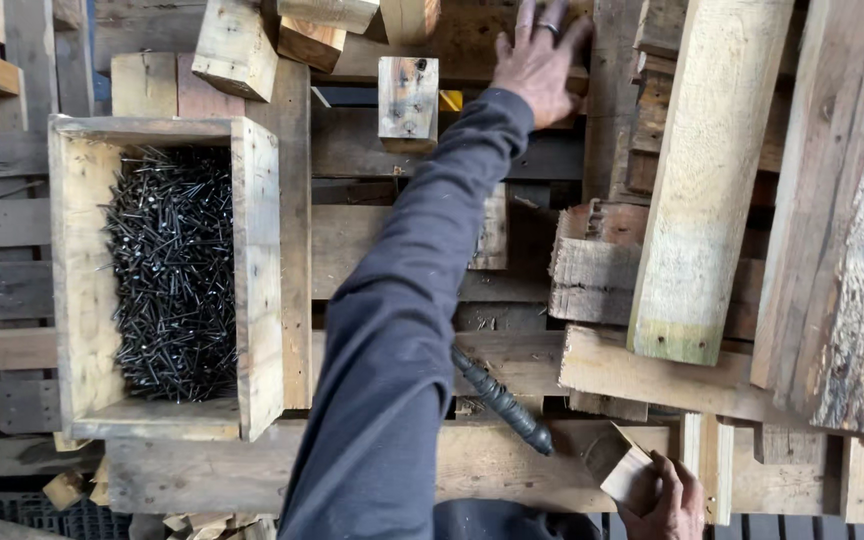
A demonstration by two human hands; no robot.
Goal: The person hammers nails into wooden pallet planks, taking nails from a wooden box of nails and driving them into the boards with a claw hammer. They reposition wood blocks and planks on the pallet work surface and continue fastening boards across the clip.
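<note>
My left hand [540, 62] reaches far forward in a dark sleeve and lies flat, fingers apart, on a brown plank [462, 45] at the top of the view; a ring shows on one finger. It holds nothing. Just left of it stands a small square wood block [408, 97]. My right hand [668, 503] is at the bottom right, gripping a small pale wooden block [630, 474] at the edge of a long plank [512, 462]. A dark ribbed tool handle [503, 401] pokes out from under my left arm toward that block.
An open wooden box [257, 280] full of black nails [172, 275] sits at the left. Thick weathered beams [704, 180] [852, 220] lean across the right side. Loose blocks [236, 45] lie at the top, offcuts [64, 487] at the bottom left. Pallet slats lie underneath.
</note>
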